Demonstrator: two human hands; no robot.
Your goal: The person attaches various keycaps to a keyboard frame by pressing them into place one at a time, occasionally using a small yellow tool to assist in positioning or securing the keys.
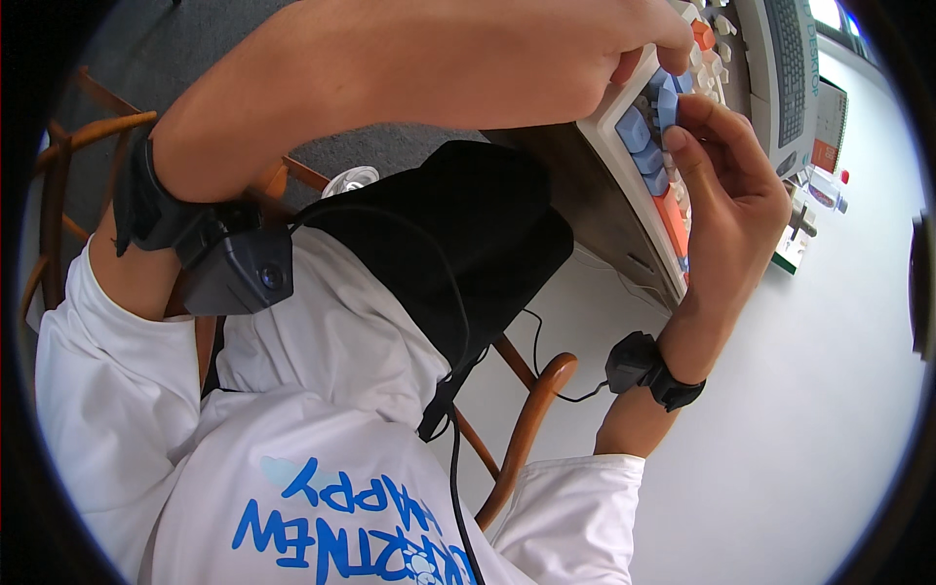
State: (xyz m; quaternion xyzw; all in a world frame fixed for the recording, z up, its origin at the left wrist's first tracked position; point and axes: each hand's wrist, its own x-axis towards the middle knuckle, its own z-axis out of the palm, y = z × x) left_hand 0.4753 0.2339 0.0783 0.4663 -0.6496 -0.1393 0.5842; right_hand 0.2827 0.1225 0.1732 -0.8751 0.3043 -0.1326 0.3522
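Head; one keycap [667, 103] in right grip [733, 168]

My left forearm [370, 68] stretches rightward across the top of the view, big and close, and at its far end my left grip [629, 34] has its fingers bent, the hand partly cut off by the upper edge! Over on the right, my other forearm [639, 424] angles steeply upward, and look at my right grip [741, 200]: thumb [697, 171] and index finger [726, 122] pinched, remaining fingers curled behind, both hands near each other!
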